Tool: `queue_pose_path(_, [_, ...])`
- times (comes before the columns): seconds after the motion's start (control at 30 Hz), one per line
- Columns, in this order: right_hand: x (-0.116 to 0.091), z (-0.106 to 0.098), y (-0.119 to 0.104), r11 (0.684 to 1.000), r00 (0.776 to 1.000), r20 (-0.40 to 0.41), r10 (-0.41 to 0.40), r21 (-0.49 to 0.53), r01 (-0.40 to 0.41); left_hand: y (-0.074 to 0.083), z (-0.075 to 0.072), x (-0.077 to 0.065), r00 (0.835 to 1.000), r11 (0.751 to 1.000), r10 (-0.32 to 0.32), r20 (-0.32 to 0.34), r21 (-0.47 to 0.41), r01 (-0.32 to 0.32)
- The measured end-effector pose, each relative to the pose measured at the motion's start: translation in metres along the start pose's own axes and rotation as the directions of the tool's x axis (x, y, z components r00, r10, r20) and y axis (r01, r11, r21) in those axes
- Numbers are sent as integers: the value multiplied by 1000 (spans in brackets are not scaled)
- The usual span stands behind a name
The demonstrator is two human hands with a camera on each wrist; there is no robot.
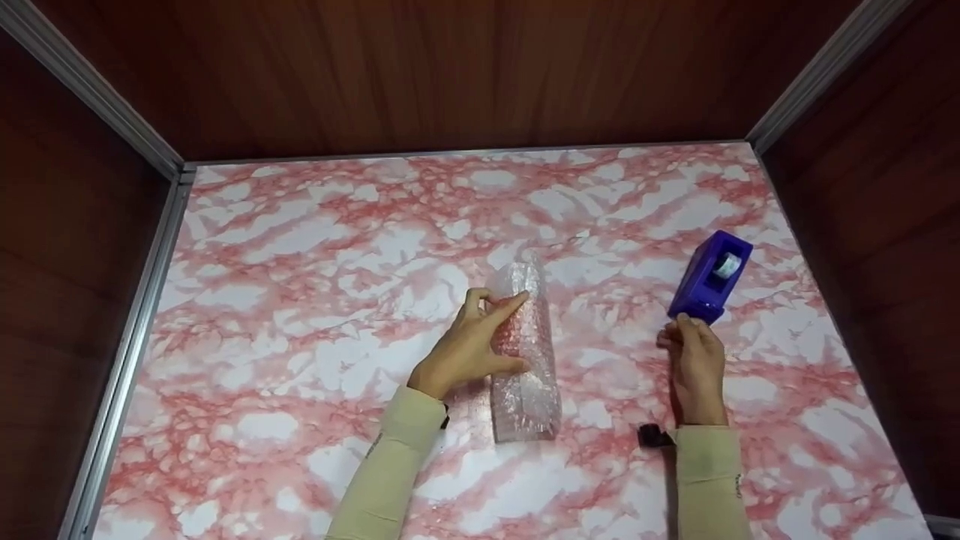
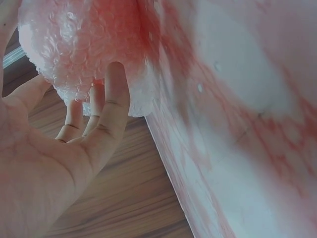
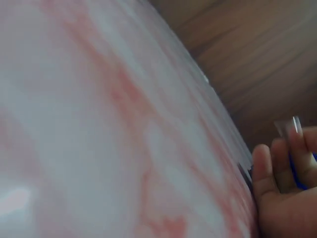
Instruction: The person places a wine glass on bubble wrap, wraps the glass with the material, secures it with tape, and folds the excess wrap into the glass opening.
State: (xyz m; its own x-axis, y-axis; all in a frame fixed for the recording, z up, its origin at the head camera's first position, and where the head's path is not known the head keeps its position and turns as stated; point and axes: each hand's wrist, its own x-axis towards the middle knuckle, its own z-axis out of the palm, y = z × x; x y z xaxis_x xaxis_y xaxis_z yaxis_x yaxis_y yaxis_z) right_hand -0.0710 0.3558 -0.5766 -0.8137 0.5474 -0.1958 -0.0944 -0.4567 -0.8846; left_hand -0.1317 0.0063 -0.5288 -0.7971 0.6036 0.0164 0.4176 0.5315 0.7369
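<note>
A roll of clear bubble wrap (image 1: 529, 390) lies lengthwise near the middle of the marbled tabletop. My left hand (image 1: 469, 341) holds it from the left, thumb and index finger spread along the top. In the left wrist view, bent fingers (image 2: 116, 89) touch the bubbled surface (image 2: 84, 44). On the right stands a purple tape dispenser (image 1: 697, 281) with a tape roll (image 1: 726, 265) inside. My right hand (image 1: 697, 367) is at its near end. The right wrist view shows this hand (image 3: 287, 203) pinching a short end of clear tape (image 3: 296, 124).
The red-and-white marbled table (image 1: 300, 225) is bounded by dark wood panels (image 1: 450, 75) at the back and both sides. Metal rails (image 1: 127, 360) run along the left edge. A small black object (image 1: 652, 435) sits beside the right sleeve's cuff.
</note>
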Motion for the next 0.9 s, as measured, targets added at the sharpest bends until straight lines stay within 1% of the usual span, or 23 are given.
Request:
queue_pose_path(0.07, [-3,3,-1,998,999,35,-8,-56,10,1,0,0,1000,1000,-4,2,-2,4])
queue_pose_path(0.17, [-7,7,-2,995,997,74,-14,-102,22,1,0,0,1000,1000,-7,0,-3,7])
queue_pose_path(0.23, [-10,9,-3,986,995,104,-10,-166,27,1,0,0,1000,1000,-8,0,-7,8])
queue_pose_path(0.3, [-13,11,-3,970,989,148,3,-239,33,1,0,-1,1000,1000,-11,3,-15,11])
queue_pose_path(0.4, [-18,15,-6,935,973,229,22,-349,61,2,0,-1,1000,1000,-14,8,-16,14])
queue_pose_path(0.5, [-23,23,-10,909,944,329,29,-400,112,2,0,-1,1000,1000,-9,7,-5,9])
queue_pose_path(0.57, [-25,29,-14,884,913,408,17,-432,177,2,0,-1,1000,1000,-3,5,5,3])
queue_pose_path(0.67, [-29,39,-18,829,854,520,-1,-477,292,2,-1,-1,1000,1000,3,1,10,-3])
queue_pose_path(0.73, [-31,47,-21,801,806,591,-4,-481,357,2,-1,-1,1000,1000,1,1,11,-1])
queue_pose_path(0.87, [-39,65,-28,735,702,711,28,-491,468,2,-1,-1,1000,1000,-2,3,14,2])
queue_pose_path(0.9, [-42,71,-31,715,683,729,42,-499,489,3,-1,0,1000,1000,-4,2,16,4])
